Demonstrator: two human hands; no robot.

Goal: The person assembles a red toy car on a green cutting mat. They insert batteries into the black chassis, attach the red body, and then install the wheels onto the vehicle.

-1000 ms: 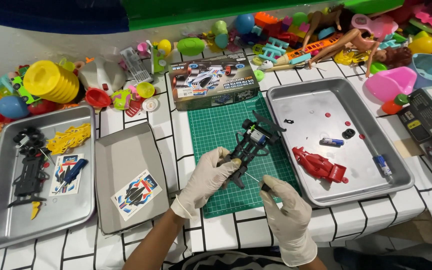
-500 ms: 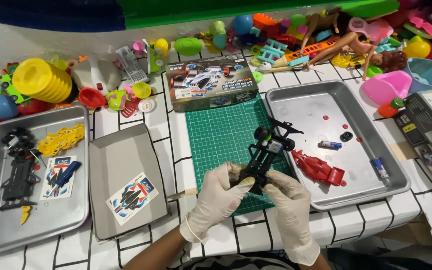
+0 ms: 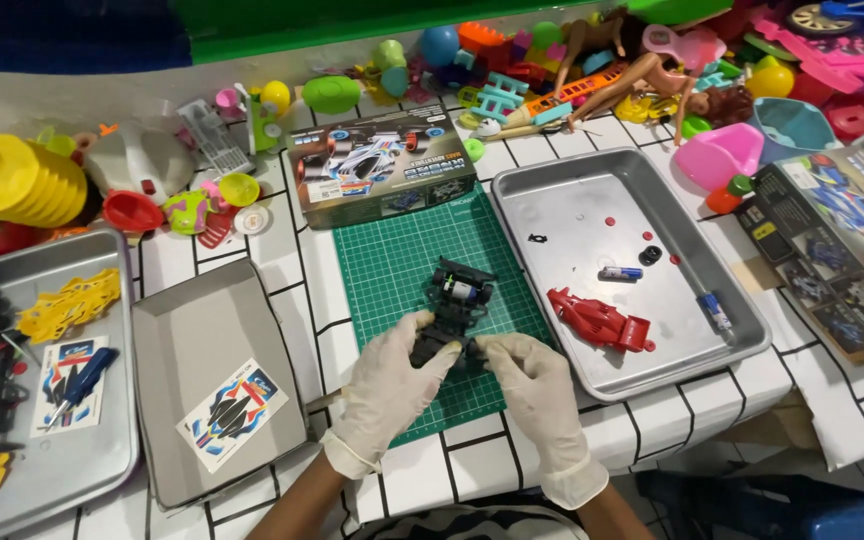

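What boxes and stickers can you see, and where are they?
Kit box: behind the green cutting mat, a flat dark rectangle showing a white racing car.
Second kit box: far right by the steel tray, dark, with a blue car picture.
Sticker sheet: in the grey tray on the left, white with blue, red and black shapes.
Small sticker sheet: far-left tray, white and blue.

Both forearms reach up from the bottom edge, white-gloved. The left hand (image 3: 392, 385) and right hand (image 3: 535, 385) meet fingertip to fingertip, fingers curled in a pinching grip.
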